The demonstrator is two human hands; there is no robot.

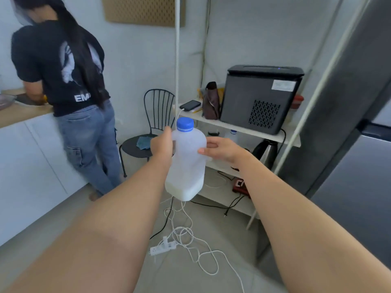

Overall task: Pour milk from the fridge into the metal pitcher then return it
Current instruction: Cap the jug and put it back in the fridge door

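A translucent plastic milk jug [187, 163] with a blue cap [185, 124] hangs upright in mid-air in front of me. Only a shallow layer of milk shows at its bottom. My left hand [161, 144] grips the jug's handle on its left side. My right hand [220, 151] holds the jug's right side, with the thumb lying across its front. The grey fridge [349, 149] stands at the right, its doors closed. The metal pitcher is not in view.
A person in a black shirt and jeans [69, 92] stands at the wooden counter [19, 115] on the left. Ahead are a black chair [148, 132] and a white shelf [237, 125] with a black appliance, phone and kettle. Cables and a power strip [163, 247] lie on the floor.
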